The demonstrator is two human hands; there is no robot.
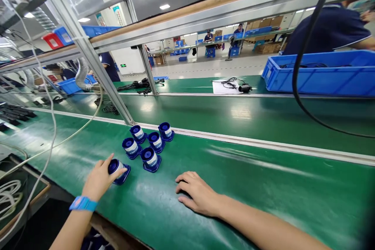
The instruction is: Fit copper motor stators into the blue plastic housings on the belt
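My left hand [101, 177], with a blue band on its wrist, has its thumb and fingers around a dark blue round part on a square base [117, 170]. That part stands upright on the green tabletop near the front edge and carries a pale label. Just beyond it, several matching blue parts [150, 158] with white labels stand in a loose group. My right hand [197, 195] rests palm down on the green surface to the right of the group, fingers slightly curled and apart, holding nothing.
A metal post [88, 47] rises behind the blue parts. A pale rail [234, 140] runs along the bench. Across it are a blue bin [328, 74] and a black cable on white paper [225, 87]. White hoses hang at left; a person in dark clothing [328, 27] is at right.
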